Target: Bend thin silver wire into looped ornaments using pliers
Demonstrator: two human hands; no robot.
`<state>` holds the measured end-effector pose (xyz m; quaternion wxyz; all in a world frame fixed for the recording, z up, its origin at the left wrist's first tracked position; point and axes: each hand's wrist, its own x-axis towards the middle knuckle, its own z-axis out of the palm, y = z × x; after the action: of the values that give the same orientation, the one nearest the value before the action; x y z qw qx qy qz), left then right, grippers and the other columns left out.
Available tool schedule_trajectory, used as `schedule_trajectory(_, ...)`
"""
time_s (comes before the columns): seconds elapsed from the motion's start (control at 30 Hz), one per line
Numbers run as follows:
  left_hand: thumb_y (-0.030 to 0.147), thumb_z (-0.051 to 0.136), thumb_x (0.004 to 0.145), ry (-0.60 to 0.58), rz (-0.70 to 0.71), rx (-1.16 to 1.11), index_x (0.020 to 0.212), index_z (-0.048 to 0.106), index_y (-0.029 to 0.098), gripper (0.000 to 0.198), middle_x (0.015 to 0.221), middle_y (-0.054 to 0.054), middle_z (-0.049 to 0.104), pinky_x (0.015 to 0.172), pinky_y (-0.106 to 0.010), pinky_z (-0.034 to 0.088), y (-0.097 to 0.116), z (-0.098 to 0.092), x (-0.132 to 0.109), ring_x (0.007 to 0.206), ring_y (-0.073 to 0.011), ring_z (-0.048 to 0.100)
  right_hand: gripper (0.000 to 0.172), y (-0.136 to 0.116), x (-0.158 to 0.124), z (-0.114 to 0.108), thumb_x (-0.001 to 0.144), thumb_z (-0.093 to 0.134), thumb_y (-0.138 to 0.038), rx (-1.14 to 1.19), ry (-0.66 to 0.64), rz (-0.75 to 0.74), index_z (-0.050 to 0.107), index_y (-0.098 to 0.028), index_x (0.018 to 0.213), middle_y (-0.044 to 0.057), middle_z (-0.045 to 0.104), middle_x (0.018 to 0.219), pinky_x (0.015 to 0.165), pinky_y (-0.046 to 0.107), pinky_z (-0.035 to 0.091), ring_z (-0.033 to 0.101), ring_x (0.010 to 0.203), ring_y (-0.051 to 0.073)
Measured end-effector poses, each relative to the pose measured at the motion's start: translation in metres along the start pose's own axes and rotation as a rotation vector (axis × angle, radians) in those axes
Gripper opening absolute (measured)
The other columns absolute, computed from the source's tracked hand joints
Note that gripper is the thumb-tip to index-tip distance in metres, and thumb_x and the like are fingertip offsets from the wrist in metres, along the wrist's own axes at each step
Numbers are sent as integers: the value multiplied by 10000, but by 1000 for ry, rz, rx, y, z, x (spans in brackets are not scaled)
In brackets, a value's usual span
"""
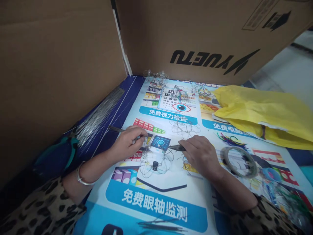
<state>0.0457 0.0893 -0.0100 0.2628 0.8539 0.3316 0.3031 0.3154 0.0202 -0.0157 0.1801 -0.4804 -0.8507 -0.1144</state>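
Note:
My left hand (130, 141) is closed, thumb against fingers, around slim dark tweezers (115, 129) whose rear end sticks out to the left. My right hand (201, 156) grips a second pair of dark tweezers (176, 148), with the tip pointing left toward my other hand. Just below and between the hands lies a flower-shaped piece of thin bent wire (156, 164) with small beads. Whether either tip touches the wire is too fine to make out. Another looped wire flower (184, 125) lies farther back on the printed sheet (156, 191).
Cardboard walls (151, 39) stand at the back and left. On the left are a bundle of straight wires (100, 114) and teal-handled pliers (73, 148). A yellow bag (264, 111), a tape roll (238, 162) and clear plastic bags (286, 199) lie right. Dark wire pieces (162, 226) lie in front.

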Motion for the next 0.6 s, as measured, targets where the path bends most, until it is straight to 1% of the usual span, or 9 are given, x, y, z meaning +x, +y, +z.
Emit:
schedule_trajectory(0.1,54,412,790,4,41,-35,805,559,164,184,788,-30,599,748,-302,440,-1,0,2,784,-152,545,146,0,-1,-1,767,534,-112,7,9,-19,631,-139,872,50,609,707,635,314,330,482,685,186)
schedule_trajectory(0.2,24,385,768,-1,130,-57,766,562,166,227,813,-41,607,784,-332,445,-2,0,3,826,-164,553,139,1,-2,-1,775,537,-116,16,18,-23,630,-134,877,50,610,706,629,313,334,487,685,185)
schedule_trajectory(0.3,7,389,743,-29,182,-18,745,568,170,242,868,-47,613,827,-357,434,-1,1,2,890,-177,547,132,1,-1,-1,783,539,-122,15,28,-26,629,-136,878,48,609,701,628,312,335,489,680,183)
schedule_trajectory(0.47,58,455,733,-102,163,104,768,596,166,181,943,-58,599,875,-392,402,6,1,1,954,-204,528,132,1,-1,-1,786,533,-129,3,26,-36,623,-146,881,47,613,713,635,309,335,494,691,182)
schedule_trajectory(0.6,107,496,744,-136,143,153,721,591,160,111,977,-64,587,891,-394,390,10,1,3,986,-216,519,117,0,-1,-2,786,537,-138,-6,27,-26,623,-155,863,47,614,718,644,308,334,493,693,180)
